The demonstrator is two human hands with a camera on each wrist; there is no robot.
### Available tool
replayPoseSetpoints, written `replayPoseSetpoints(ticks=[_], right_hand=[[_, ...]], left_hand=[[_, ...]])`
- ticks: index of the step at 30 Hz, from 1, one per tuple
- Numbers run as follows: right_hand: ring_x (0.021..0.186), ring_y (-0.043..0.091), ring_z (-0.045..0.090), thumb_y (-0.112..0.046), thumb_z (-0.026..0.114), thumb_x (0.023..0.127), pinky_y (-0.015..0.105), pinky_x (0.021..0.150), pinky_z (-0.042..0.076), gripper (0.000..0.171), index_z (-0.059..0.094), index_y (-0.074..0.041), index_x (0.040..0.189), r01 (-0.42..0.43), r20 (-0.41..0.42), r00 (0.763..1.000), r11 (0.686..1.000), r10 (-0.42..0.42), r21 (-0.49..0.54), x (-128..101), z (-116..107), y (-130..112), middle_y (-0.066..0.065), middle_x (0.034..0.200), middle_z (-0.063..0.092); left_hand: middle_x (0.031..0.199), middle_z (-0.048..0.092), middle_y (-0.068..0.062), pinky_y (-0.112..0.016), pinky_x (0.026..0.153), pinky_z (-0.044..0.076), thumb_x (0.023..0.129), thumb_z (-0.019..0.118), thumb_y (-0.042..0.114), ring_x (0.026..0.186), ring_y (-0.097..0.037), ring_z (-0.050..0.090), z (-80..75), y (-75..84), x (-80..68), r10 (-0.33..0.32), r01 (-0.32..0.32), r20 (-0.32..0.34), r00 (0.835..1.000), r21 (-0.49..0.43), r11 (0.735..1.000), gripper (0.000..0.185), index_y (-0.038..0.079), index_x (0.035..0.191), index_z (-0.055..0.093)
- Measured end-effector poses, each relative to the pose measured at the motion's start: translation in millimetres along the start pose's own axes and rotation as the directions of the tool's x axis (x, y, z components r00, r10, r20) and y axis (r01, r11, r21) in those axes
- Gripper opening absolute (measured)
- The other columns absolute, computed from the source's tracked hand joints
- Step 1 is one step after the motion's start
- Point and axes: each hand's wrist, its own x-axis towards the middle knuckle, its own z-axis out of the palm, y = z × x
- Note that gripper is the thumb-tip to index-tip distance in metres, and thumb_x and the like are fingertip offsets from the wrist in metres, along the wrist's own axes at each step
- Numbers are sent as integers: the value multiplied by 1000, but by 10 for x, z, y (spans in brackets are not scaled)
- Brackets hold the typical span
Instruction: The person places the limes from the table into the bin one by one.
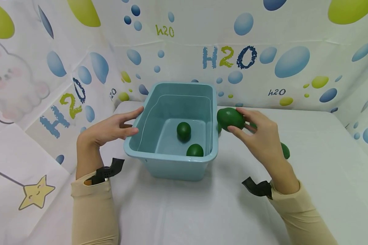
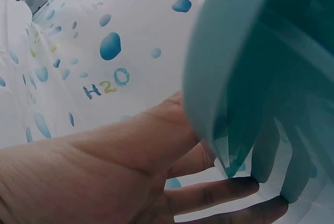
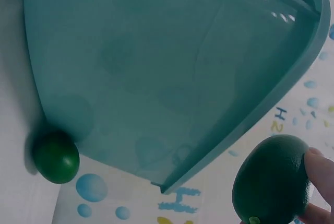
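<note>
Head view, with both wrist views. The landmark is a light blue plastic tub (image 1: 174,136) standing upright on the white tabletop (image 1: 202,211); all places are given relative to it.

Left hand (image 1: 110,129): forearm reaching in from the near left, palm turned toward the tub, fingers nearly straight. The fingertips (image 1: 134,131) rest against the tub's left wall just below the rim, the thumb lying along the rim's upper edge. In the left wrist view the fingers (image 2: 219,195) lie flat against the wall (image 2: 229,78), pressing rather than curling round it.

Right hand (image 1: 259,134): forearm reaching in from the near right, wrist bent slightly inward. Thumb and fingers pinch a dark green avocado (image 1: 230,118), held in the air just outside the tub's right rim and about level with it. The right wrist view shows the same avocado (image 3: 271,179) clear of the tub's outer wall (image 3: 156,78), a fingertip on its side and the stem scar at its lower end.

The held avocado is egg-shaped, smooth and glossy, uniformly dark green.

Other fruit: two green avocados lie inside the tub on its floor, one near the middle (image 1: 184,131), one against the near wall (image 1: 195,150). Another avocado (image 3: 56,157) lies on the tabletop touching the tub's right outer wall; one more (image 1: 284,150) lies well to the right, partly hidden behind the right hand.

A printed backdrop (image 1: 230,56) with blue and green droplets and "H2O" lettering stands behind the tub.
</note>
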Motion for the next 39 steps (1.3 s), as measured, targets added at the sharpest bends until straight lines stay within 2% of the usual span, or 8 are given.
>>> replayPoseSetpoints(ticks=[6, 11, 25, 34, 39], right_hand=[[108, 22, 64, -20, 80, 75, 27, 81, 53, 59, 59, -9, 129, 31, 2, 1000, 999, -31, 21, -24, 37, -53, 8, 121, 64], [109, 21, 63, -18, 80, 75, 25, 82, 52, 59, 59, -8, 129, 45, 9, 999, 998, -45, 39, -37, 54, -82, 7, 122, 63], [111, 20, 62, -18, 81, 74, 27, 83, 53, 60, 59, -7, 129, 83, 24, 996, 995, -84, 53, -52, 107, -149, 7, 121, 63], [111, 28, 63, -18, 79, 77, 36, 84, 53, 58, 56, -6, 129, 80, 34, 996, 995, -82, 63, -66, 138, -152, 10, 123, 60], [111, 26, 63, -19, 80, 77, 35, 84, 54, 56, 57, -5, 127, 93, 36, 995, 995, -94, 44, -68, 138, -149, 9, 121, 60]], left_hand=[[156, 28, 2, -60, 99, 41, 91, 63, 32, 132, -35, 44, 1, -1, -1, -9, 9, 0, 1000, -8, 1000, 71, 41, 149, 23], [155, 29, 2, -61, 99, 41, 90, 63, 33, 132, -35, 44, 3, 4, -1, -17, 17, 2, 1000, -17, 1000, 71, 41, 148, 23], [156, 26, 2, -59, 98, 42, 92, 62, 30, 133, -36, 44, -9, -16, 2, 10, -10, 15, 1000, -19, 1000, 71, 38, 150, 22], [156, 26, 3, -59, 99, 41, 92, 62, 29, 133, -35, 43, -11, -18, 1, 18, -18, 15, 1000, -15, 1000, 71, 38, 150, 22], [156, 27, 2, -60, 99, 41, 91, 62, 30, 132, -35, 45, -8, -15, 0, 13, -13, 13, 1000, -13, 1000, 71, 39, 149, 23]])
